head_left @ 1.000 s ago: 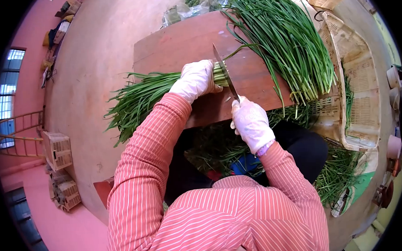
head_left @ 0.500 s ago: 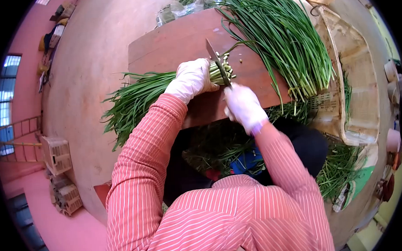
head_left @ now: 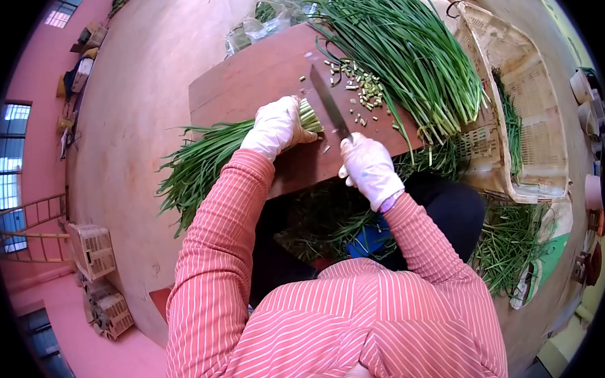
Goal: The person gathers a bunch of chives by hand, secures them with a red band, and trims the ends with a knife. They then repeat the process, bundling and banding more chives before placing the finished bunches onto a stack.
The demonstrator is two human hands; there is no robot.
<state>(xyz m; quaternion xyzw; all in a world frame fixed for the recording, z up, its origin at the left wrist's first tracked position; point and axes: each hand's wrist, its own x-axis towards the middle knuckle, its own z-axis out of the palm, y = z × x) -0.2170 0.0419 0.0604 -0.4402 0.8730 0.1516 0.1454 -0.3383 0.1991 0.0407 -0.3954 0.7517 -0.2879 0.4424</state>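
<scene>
My left hand (head_left: pixel 278 128), in a white glove, is wrapped round a bunch of garlic chives (head_left: pixel 204 152) lying on the reddish board (head_left: pixel 235 85). The leaves hang over the board's left edge, and the pale stem ends show just right of my fingers. In my gloved right hand (head_left: pixel 369 165) is the handle of a knife (head_left: pixel 331 103). Its blade points up and away, a short gap to the right of the stem ends. Cut stem pieces (head_left: pixel 365 87) lie scattered beyond the blade. A large pile of chives (head_left: pixel 404 59) covers the board's right side.
A plastic crate (head_left: pixel 536 101) with some chives inside stands to the right. Loose greens (head_left: pixel 508 252) lie below it, and more lie under the board by my legs. Clear plastic bags (head_left: pixel 267 27) sit past the far edge. Stacked crates (head_left: pixel 91 250) stand at far left.
The knife has moved off the stems to the right. Cut ends that were at the bunch now lie scattered toward the pile. My left hand still grips the bunch.
</scene>
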